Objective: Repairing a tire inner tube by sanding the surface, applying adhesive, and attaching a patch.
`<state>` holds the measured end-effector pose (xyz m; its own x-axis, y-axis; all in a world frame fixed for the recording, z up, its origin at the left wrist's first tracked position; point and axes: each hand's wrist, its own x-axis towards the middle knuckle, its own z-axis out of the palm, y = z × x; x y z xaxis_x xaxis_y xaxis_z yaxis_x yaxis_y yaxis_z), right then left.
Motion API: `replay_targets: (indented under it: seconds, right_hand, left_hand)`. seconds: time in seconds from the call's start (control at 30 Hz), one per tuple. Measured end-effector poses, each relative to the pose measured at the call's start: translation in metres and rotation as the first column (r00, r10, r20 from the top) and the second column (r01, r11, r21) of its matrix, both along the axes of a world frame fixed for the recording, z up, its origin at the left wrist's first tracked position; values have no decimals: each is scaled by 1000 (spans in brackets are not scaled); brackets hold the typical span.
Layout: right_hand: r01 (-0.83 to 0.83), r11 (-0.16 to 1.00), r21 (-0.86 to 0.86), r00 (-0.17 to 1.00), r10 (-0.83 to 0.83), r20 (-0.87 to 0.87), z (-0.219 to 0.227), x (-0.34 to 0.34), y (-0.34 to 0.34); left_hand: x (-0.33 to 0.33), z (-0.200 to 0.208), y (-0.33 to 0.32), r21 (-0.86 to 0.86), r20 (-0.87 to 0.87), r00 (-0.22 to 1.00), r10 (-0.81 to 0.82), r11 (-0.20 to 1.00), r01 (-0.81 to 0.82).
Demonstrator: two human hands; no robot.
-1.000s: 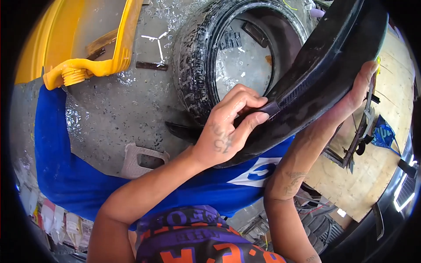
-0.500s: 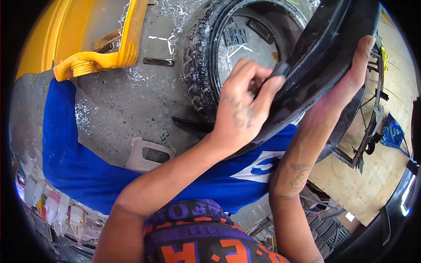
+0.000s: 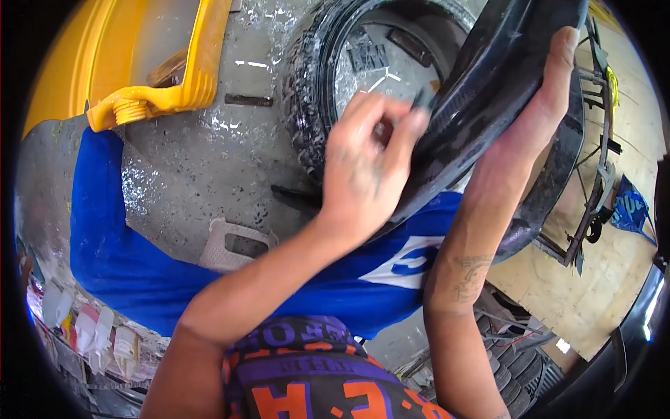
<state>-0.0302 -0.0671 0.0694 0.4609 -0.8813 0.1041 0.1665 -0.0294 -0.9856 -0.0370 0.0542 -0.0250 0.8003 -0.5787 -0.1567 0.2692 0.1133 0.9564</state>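
Between the two hands, slanting from beyond the right thumb down past the left wrist, long black curved panel [image 3: 481,105], ridged along its length and patchily shiny. At the panel's left edge, left hand [image 3: 364,160], with thumb and fingers pinched around a small dark piece [image 3: 423,98]; blurred there, so cannot tell whether pressed to the panel or just beside it. Along the opposite edge, right hand [image 3: 544,112], laid flat with thumb stretched upward against the rim; fingers hidden, so cannot tell how tightly closed.

Just right of the right forearm, another black curved piece [image 3: 527,223], partly covered. Below both hands, blue fabric [image 3: 279,293] with a white patch, running out to the left and then upward. Nearer the body, dark shirt [image 3: 300,387] with purple and orange print.

Just beyond the left hand, large tyre [image 3: 303,105], tilted, with loose bits visible through the ring. Left of the left hand, grey floor [image 3: 209,160], wet in places; on it, pale slotted plastic item [image 3: 218,244] near the left forearm, and dark flat strip [image 3: 248,100] farther away. Well to the left, big yellow part [image 3: 105,59]. Right of the right hand, pale board [image 3: 544,297], with dark frame [image 3: 574,250] and blue pouch-like item [image 3: 631,206] on top.
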Motion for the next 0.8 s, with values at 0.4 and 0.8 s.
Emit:
replay_targets:
  seconds: [0.4,0.8]
  right_hand:
    - [-127,991,46,991,124,56,-13,-21,-34]
    - [-94,996,7,995,94,-13,-9,-8,0]
  left_hand:
    - [3,1,20,-69,-273,960,-65,996,48]
    - [41,-18,-31,-55,-12,999,-41,998,41]
